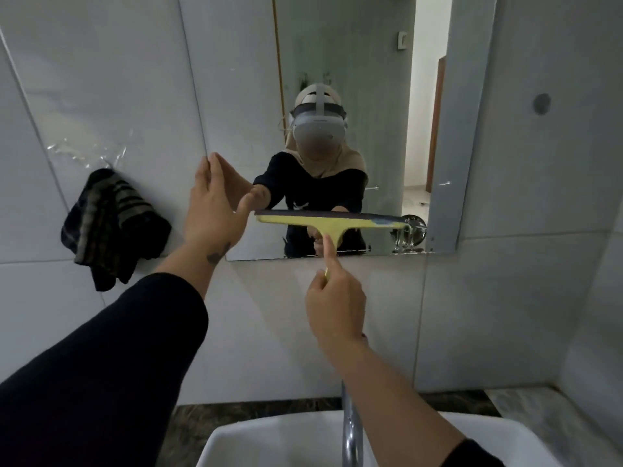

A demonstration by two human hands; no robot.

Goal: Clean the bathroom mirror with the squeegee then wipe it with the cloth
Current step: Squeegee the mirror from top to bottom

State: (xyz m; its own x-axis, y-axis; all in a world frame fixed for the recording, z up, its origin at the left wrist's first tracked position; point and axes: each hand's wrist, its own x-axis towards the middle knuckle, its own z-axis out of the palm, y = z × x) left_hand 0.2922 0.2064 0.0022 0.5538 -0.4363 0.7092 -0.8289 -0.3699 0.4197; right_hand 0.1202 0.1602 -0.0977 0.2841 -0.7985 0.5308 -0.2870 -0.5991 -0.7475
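The bathroom mirror (354,62) hangs on the tiled wall above the sink. A yellow squeegee (332,223) with a dark rubber blade lies flat against the lower part of the glass. My right hand (333,306) grips its handle from below, index finger stretched up along the stem. My left hand (215,200) is spread, with its fingers at the mirror's left edge and its thumb by the blade's left end. A dark striped cloth (111,224) hangs on the wall left of the mirror, away from both hands.
A white sink (269,439) sits below, with a chrome faucet (352,429) rising between my forearms. Clear tape or plastic (87,153) sticks to the tile above the cloth. The mirror reflects a person, a chrome fitting (409,232) and a doorway.
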